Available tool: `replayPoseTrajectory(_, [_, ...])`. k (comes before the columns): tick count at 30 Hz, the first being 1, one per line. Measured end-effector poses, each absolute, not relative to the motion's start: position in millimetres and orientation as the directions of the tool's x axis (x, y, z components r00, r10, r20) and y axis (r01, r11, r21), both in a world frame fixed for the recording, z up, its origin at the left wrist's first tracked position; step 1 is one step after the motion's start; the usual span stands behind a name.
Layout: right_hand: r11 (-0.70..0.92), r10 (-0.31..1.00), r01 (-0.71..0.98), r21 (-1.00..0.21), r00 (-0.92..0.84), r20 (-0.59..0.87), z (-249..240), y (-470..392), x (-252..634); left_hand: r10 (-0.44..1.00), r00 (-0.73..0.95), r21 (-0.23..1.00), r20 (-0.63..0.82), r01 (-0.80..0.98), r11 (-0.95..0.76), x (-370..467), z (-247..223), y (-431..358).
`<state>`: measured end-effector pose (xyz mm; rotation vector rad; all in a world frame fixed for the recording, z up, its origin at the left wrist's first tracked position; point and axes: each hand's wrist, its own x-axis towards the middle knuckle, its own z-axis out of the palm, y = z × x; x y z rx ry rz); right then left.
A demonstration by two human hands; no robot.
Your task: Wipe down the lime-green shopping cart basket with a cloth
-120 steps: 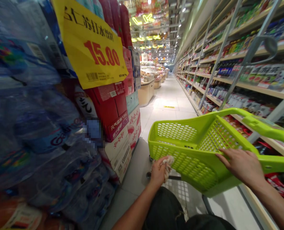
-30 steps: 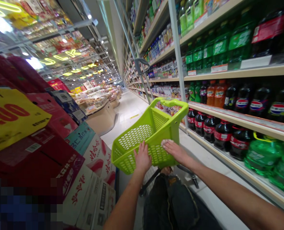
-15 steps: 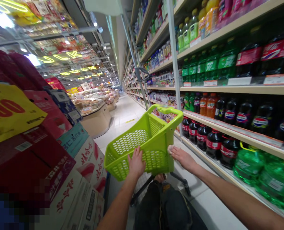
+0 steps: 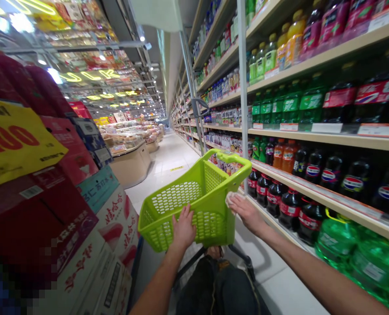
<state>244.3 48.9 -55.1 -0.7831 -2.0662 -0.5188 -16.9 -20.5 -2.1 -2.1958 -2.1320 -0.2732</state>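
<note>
A lime-green plastic shopping cart stands in front of my knees, its perforated basket tilted in view and its handle at the upper right. My left hand rests on the near side wall of the basket, fingers stretched and slightly apart, holding nothing. At the handle end, my right hand presses a crumpled white cloth against the cart's green side panel. The cloth is partly covered by the fingers. Dark legs of the cart frame show below the basket.
Shelves of drink bottles line the right side, with large green bottles low down. Stacked drink cartons and a yellow price sign are close on the left. A tiled aisle runs ahead past display counters.
My right hand and the cloth have moved slightly up and left along the cart's side panel. My left hand stays on the basket wall. The view has shifted a little.
</note>
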Motion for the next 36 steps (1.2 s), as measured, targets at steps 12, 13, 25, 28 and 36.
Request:
replayPoseTrajectory(12, [0.717,0.359,0.675,0.172,-0.570,0.740,-9,77,188,0.981,0.006,0.108,0.191,0.994,-0.027,-16,-3,-25])
replayPoseTrajectory(13, [0.717,0.356,0.668,0.202,-0.599,0.718,-6,77,192,0.982,0.015,0.107,0.188,0.994,-0.036,-17,-3,-25])
replayPoseTrajectory(25, [0.676,0.422,0.702,0.225,-0.619,0.662,14,81,201,0.983,0.022,0.142,0.184,0.989,-0.049,-27,-2,-27])
replayPoseTrajectory(28, [0.622,0.451,0.760,0.189,-0.545,0.707,23,87,214,0.978,-0.098,0.135,0.186,0.988,0.073,-42,-3,-30])
replayPoseTrajectory(36, [0.643,0.516,0.758,0.108,-0.533,0.671,3,78,174,0.982,-0.103,0.144,0.161,0.986,0.080,-54,-12,-37])
